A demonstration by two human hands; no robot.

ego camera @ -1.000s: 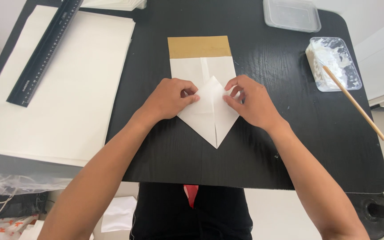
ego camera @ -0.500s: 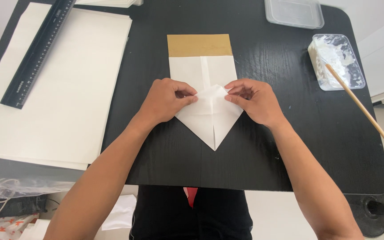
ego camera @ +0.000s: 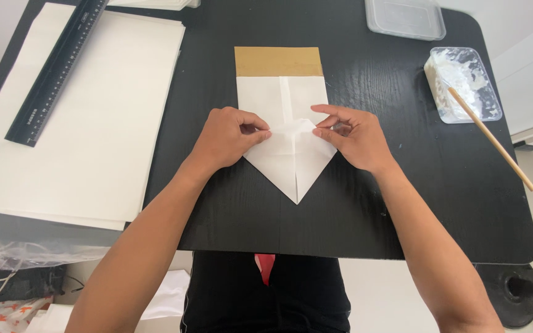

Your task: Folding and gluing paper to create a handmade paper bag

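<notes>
Both hands pinch a folded white paper bag [ego camera: 288, 148] lying on a black table [ego camera: 371, 203]: the left hand [ego camera: 226, 137] grips its left corner, the right hand [ego camera: 356, 135] the opposite one. The bag's pointed end juts out below the grip, its brown flap [ego camera: 277, 61] lies beyond it.

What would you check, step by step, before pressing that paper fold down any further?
1. Left hand pins the folded white paper at its left corner: ok.
2. Right hand pinches the opposite corner: ok.
3. Bottom point sits on the centre crease: ok.
4. Brown strip at the top lies flat and uncovered: ok.
5. Paste tray and its wooden stick lie apart from the paper: ok.
6. Crease sharpness under the fingers: cannot tell.
</notes>
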